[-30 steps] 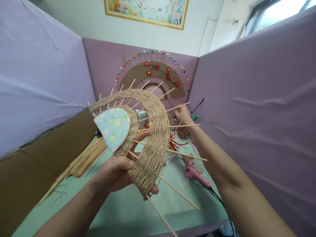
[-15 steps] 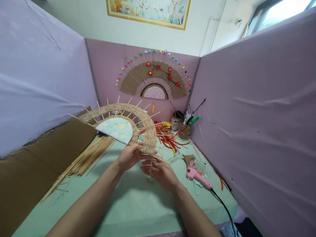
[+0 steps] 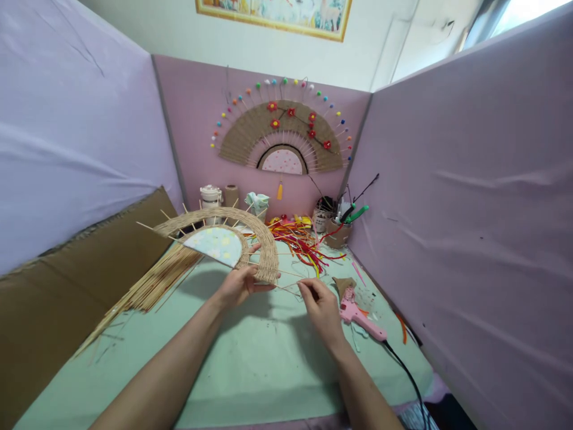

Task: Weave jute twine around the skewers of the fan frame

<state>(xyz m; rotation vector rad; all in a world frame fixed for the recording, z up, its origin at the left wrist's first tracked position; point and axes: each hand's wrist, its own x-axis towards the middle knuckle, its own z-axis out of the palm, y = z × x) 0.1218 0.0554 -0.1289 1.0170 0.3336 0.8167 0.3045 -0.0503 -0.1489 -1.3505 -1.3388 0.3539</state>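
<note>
My left hand (image 3: 244, 285) grips a half-round woven fan (image 3: 267, 248) by its right lower end, holding it tilted above the table. The fan has a band of tan twine woven over thin wooden sticks that poke out past the rim. At its centre is a pale blue half-disc (image 3: 217, 243) with light flowers, edged in twine. To the right of the fan, my right hand (image 3: 320, 304) pinches a thin strand of twine (image 3: 289, 288) that runs to the fan's right end. The strand's tail cannot be made out.
A pink glue gun (image 3: 362, 319) with a black cord lies at right. Bundled sticks (image 3: 152, 280) lie at left by a cardboard sheet (image 3: 89, 269). Red and yellow pipe cleaners (image 3: 304, 245) and a tool pot (image 3: 336, 234) stand behind. A finished fan (image 3: 250, 128) hangs on the back panel.
My right hand has moved right, away from the fan's end, and its fingers have closed on the twine. The fan sits slightly lower and flatter in my left hand.
</note>
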